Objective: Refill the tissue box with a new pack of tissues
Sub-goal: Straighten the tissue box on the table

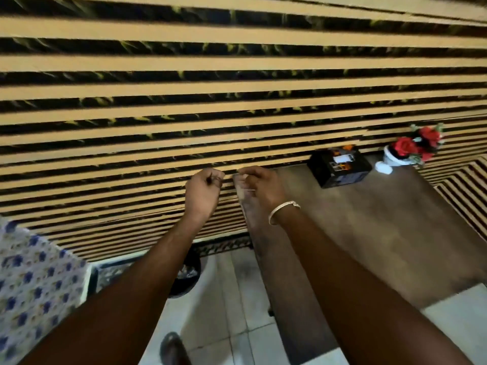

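Note:
Both my hands are raised in front of the slatted wall, close together at the left end of the wooden table [395, 219]. My right hand [261, 185], with a bangle on its wrist, pinches a small piece of clear plastic wrapper [241, 187] that hangs from its fingertips. Just left of it, my left hand [203, 191] is curled into a fist; whether it grips anything is hidden by the fingers. At the back of the table stands a black box [340, 167] with white and orange showing on top, well to the right of both hands. No tissue pack is in view.
A white vase of red flowers [405, 151] stands right of the black box. On the tiled floor under my left forearm is a black bin [188, 272] with crumpled wrapping inside. A blue-patterned cloth [31, 280] covers something at the left edge. The slatted wall [184, 88] is directly ahead.

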`<state>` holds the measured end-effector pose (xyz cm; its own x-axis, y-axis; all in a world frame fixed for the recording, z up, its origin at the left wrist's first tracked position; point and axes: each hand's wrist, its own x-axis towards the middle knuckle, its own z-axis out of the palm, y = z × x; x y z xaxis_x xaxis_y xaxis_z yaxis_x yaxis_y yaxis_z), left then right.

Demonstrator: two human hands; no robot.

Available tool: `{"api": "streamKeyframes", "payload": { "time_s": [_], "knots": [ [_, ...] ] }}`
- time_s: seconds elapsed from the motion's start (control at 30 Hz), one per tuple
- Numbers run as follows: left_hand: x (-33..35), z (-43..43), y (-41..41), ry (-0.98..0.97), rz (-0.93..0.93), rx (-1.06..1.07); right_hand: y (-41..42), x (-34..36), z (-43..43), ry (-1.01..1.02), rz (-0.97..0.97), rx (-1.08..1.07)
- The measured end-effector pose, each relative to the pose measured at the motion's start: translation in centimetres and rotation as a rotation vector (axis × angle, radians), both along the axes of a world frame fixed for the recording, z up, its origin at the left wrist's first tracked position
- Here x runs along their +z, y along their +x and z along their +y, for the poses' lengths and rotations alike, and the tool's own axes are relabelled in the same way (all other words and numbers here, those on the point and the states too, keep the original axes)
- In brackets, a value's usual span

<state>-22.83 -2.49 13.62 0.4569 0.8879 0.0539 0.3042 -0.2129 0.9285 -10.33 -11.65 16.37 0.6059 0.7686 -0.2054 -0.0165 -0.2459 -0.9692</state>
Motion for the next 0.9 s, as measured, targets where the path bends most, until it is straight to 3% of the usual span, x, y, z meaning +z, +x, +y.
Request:
{"api": "streamKeyframes", "payload": {
  "time_s": [0.2, 0.43, 0.67, 0.9],
  "knots": [
    [3.0, -11.0, 8.7, 0.036, -0.044, -0.061, 9.2, 2.4, -13.8, 0.059, -0.08, -0.064],
    [7.5, -23.8, 18.4, 0.049, -0.112, 0.008, 18.9, 6.2, -27.2, 0.102, -0.065, -0.063],
    [10.9, -28.5, 26.0, 0.117, -0.109, -0.024, 26.3, 8.4, -31.3, 0.185, -0.047, -0.128],
    [12.0, -27.4, 34.0, 0.093, -0.106, -0.016, 33.5, 8.2, -29.5, 0.129, -0.117, -0.096]
  ]
}}
